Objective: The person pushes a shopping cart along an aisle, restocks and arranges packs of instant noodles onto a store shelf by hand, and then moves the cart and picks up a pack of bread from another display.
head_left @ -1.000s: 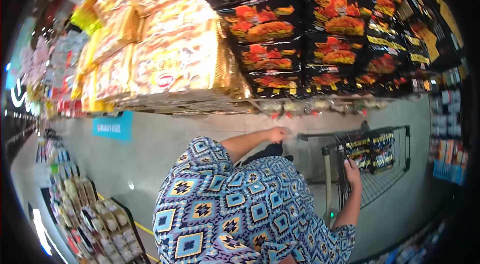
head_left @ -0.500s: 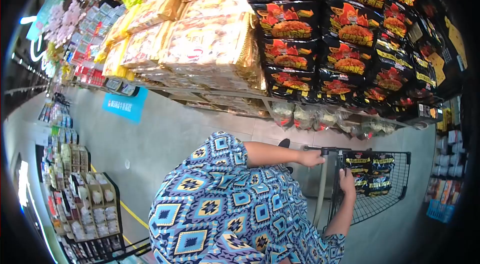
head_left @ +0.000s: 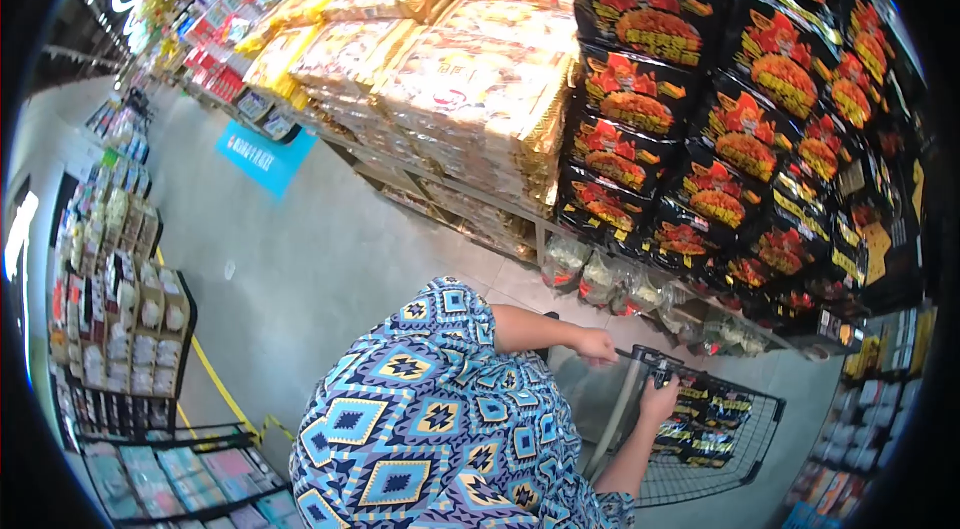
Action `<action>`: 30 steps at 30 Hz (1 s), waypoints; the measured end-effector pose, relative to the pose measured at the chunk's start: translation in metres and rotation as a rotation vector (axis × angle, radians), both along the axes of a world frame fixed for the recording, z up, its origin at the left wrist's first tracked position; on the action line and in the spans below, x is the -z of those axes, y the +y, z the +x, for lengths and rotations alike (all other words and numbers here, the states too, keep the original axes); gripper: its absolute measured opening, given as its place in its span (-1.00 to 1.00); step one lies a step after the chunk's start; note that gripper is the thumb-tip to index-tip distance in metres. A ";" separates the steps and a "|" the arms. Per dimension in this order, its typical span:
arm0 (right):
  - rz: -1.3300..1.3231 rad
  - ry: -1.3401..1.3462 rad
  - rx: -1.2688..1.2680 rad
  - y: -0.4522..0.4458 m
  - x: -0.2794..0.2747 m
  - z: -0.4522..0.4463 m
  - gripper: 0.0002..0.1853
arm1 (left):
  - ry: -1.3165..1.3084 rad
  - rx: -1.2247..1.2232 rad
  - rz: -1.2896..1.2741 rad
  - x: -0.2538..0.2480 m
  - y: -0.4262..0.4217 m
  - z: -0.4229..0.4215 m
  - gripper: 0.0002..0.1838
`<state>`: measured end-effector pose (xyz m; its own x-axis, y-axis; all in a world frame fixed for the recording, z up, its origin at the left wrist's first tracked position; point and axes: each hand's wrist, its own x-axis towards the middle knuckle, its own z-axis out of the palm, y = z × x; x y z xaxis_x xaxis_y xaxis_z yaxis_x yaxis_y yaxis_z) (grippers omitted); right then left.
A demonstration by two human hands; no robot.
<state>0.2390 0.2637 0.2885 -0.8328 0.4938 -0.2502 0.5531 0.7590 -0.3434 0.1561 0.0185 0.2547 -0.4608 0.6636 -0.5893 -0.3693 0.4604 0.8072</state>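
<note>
A wire shopping cart (head_left: 765, 449) is in front of me at the right, with a pale handle bar (head_left: 612, 419) on the side nearest my body. My left hand (head_left: 597, 346) is closed at the upper end of the handle, by a dark corner piece. Lower down, my right hand (head_left: 657, 399) is wrapped around the dark near edge of the cart; its fingertips are partly hidden. Several black noodle packs (head_left: 712, 419) with yellow print lie in the cart basket, beyond my right hand.
Stacked black noodle packs (head_left: 640, 19) and clear-wrapped golden packs (head_left: 480, 79) fill a display above the cart. Bagged goods (head_left: 605, 279) sit on its low shelf. Shelving (head_left: 125, 319) stands left, a rack of flat packages (head_left: 180, 479) lower left. A yellow line (head_left: 210, 369) crosses the floor.
My view has turned, so the display and cart appear tilted. The cart and both hands sit lower and further left in view. Both hands remain at the cart.
</note>
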 end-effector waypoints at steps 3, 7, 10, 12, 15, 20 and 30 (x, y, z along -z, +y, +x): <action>-0.033 -0.034 -0.030 0.007 0.000 -0.004 -0.52 | 0.312 -0.062 -0.093 0.082 -0.055 -0.013 -0.62; -0.034 -0.046 -0.002 -0.001 -0.018 -0.013 -0.55 | 0.534 0.180 -0.670 0.103 -0.145 -0.018 -0.65; 0.005 0.016 0.004 0.014 -0.003 -0.013 -0.55 | 0.262 -0.008 -0.849 0.121 -0.211 -0.013 -0.55; -0.063 -0.048 0.048 0.012 -0.019 -0.019 -0.55 | 0.300 0.054 -0.890 0.123 -0.233 -0.014 -0.55; -0.037 -0.055 0.054 0.022 -0.013 -0.024 -0.58 | 0.288 0.113 -0.815 0.119 -0.230 -0.028 -0.54; -0.039 -0.006 0.027 0.032 -0.007 -0.026 -0.60 | 0.305 0.157 -0.684 0.107 -0.180 -0.064 -0.55; -0.064 -0.082 0.099 0.030 -0.004 -0.020 -0.52 | 0.464 0.067 -0.318 0.118 -0.100 -0.090 -0.66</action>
<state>0.2194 0.2941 0.2926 -0.7566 0.5529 -0.3491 0.6521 0.6776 -0.3400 0.0660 -0.0813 0.1367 -0.6820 0.5234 -0.5108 0.0293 0.7174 0.6961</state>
